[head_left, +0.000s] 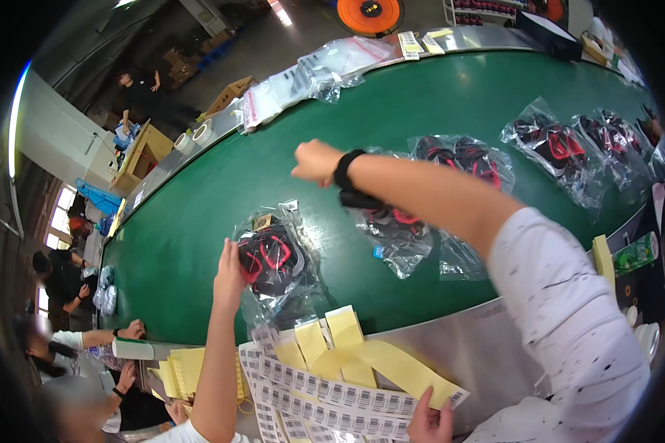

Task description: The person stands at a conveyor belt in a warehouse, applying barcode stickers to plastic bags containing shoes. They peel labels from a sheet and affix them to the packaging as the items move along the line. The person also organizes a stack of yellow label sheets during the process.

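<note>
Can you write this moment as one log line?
left hand: touching bagged black-and-red item on green belt | right hand: fisted above belt | near: barcode label strips

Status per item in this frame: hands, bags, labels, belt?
left hand, open, fingers against the near bag
near bag, flat on the belt, black-and-red item inside
right hand, on the label strips, grip unclear
label strips, loose, fanned over the belt's near edge
co-worker's hand, fisted, raised above the belt
other bags, filled, lying untouched
belt, motion cannot be told
</note>
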A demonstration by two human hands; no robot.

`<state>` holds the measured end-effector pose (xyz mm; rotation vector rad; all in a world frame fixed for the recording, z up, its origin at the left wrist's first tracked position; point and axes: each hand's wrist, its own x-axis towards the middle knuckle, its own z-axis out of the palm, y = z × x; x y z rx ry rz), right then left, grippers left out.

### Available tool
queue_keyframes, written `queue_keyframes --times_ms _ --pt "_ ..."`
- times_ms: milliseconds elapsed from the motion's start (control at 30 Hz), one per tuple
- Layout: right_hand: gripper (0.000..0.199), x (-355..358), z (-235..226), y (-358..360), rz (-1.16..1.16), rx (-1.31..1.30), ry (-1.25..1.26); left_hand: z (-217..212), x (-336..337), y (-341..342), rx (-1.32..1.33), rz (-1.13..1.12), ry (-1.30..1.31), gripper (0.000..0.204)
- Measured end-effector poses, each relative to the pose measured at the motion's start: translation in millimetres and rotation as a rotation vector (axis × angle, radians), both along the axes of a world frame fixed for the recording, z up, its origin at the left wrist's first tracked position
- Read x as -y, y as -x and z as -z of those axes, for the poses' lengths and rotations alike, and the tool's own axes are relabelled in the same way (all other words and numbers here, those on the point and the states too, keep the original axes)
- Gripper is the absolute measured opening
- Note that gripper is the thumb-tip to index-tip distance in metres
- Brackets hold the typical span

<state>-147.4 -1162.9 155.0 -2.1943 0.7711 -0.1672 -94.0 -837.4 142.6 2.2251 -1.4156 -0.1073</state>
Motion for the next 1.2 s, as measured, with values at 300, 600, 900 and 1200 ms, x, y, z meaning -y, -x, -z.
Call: queue_keyframes --times_ms 300,600,900,1200 --pt "0.064 -41 37 116 -0.075 -0.133 0.504 34 -93 330 -1.118 -0.302 0.456 0.041" --pt "0.05 -4 63 177 0.017 -0.168 0.601 46 -119 333 -1.132 -0.45 0.45 0.033" --pt "0.021 -76 1 259 -0.191 0.636 0.516 -19 -97 323 -1.142 -0.463 0.556 0.034" --pt "0.015 -220 -35 339 -0.398 0.632 -0.18 -49 -68 314 -0.948 -0.263 0.605 0.022"
